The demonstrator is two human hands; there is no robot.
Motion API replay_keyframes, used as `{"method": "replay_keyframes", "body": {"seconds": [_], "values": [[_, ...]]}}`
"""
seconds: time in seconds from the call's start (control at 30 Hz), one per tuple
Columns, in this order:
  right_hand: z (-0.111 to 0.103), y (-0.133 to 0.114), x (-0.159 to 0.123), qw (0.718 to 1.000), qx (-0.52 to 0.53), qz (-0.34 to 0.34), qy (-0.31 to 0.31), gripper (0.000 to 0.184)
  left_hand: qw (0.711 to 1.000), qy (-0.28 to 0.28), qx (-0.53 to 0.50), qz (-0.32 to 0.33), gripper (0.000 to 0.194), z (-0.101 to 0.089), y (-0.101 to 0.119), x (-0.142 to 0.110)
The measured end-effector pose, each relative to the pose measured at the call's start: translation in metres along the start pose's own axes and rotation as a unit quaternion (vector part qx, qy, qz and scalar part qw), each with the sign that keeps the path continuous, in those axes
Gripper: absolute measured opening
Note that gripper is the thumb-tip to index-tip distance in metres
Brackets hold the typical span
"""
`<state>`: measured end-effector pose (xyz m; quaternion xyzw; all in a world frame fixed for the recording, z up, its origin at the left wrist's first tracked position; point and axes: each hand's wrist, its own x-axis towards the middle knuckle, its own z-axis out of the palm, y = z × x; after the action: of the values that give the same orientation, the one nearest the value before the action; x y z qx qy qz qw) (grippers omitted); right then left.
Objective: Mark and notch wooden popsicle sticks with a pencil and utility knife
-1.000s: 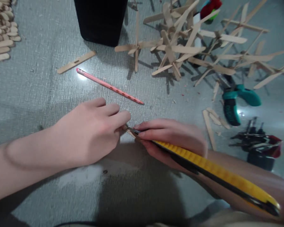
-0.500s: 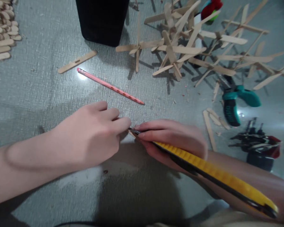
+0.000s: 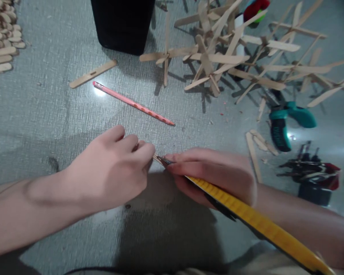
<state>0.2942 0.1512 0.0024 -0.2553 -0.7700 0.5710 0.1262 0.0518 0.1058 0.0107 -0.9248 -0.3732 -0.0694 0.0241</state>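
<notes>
My right hand (image 3: 209, 173) is closed around a yellow-and-black utility knife (image 3: 246, 214), its fingers near the blade end and the handle slanting down to the lower right. The blade tip meets a wooden craft stick (image 3: 157, 158), of which only a short piece shows between my hands. My left hand (image 3: 117, 164) is closed on that stick, knuckles up, and hides most of it. Just beyond my hands lies a pink pencil (image 3: 134, 104). Behind the pencil is a loose craft stick (image 3: 93, 73) with a small slot cut in its middle.
Crossed craft-stick pieces (image 3: 212, 57) are heaped at the back right. Teal-handled pliers (image 3: 281, 122), cut stick pieces (image 3: 255, 156) and a dark set of small tools (image 3: 309, 172) lie to the right. A black container (image 3: 123, 26) stands at the back, a stick pile (image 3: 2, 38) at far left.
The knife's handle has swung slightly down, and my right hand has shifted a little to the right. My left hand has turned slightly, drawing its knuckles back left, showing more of the stick.
</notes>
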Motion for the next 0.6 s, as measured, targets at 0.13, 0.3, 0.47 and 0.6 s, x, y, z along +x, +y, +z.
{"method": "replay_keyframes", "body": {"seconds": [0.13,0.3,0.47,0.6], "values": [[-0.001,0.003,0.000,0.998,-0.054,-0.024,0.030,0.031,1.000,0.021,-0.001,0.004,0.026,0.002,-0.002,-0.001],[-0.008,0.007,0.001,0.960,-0.180,-0.159,0.142,0.025,0.995,0.060,0.059,0.044,0.019,0.006,0.001,-0.002],[-0.007,0.008,-0.003,0.951,-0.192,-0.181,0.161,0.026,0.995,0.057,0.078,0.032,0.025,0.005,0.008,-0.004],[-0.001,0.010,-0.012,0.968,-0.152,-0.123,0.160,0.011,0.996,0.058,0.071,0.020,0.027,0.005,0.006,-0.004]]}}
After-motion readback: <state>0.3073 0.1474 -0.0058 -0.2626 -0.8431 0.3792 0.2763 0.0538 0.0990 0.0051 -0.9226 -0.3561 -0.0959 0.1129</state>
